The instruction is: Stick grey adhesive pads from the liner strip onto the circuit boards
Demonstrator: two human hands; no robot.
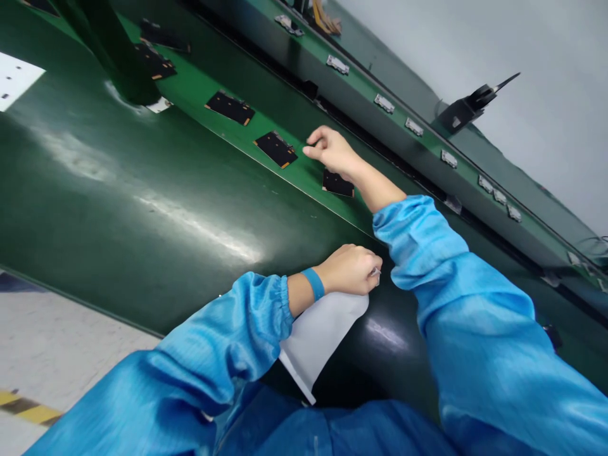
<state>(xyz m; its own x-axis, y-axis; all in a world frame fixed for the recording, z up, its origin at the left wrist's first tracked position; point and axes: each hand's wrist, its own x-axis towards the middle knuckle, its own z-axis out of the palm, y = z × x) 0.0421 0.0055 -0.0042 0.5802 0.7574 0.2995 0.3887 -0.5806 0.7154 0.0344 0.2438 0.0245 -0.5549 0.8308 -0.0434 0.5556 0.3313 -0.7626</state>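
Observation:
My left hand (pixel 352 269), with a blue band at the wrist, is closed on a white sheet (pixel 327 332). The sheet hangs below the hand toward my lap, and a bit of white shows between the fingers. Over the green strip, my right hand (pixel 331 150) holds nothing that I can see, its fingers curled and thumb and forefinger apart. Partly hidden under the right wrist is a flat black panel (pixel 338 183). Just left of the fingertips lies another black panel (pixel 276 149) with orange edge tabs, and farther left a third panel (pixel 230 107).
More black panels (pixel 154 61) lie along the strip behind a dark post (pixel 118 57). Small silvery parts (pixel 384 103) line a raised ledge, where a black device (pixel 468 109) with a thin tip stands. A white plate (pixel 16 81) sits at the left on the green table (pixel 142 253).

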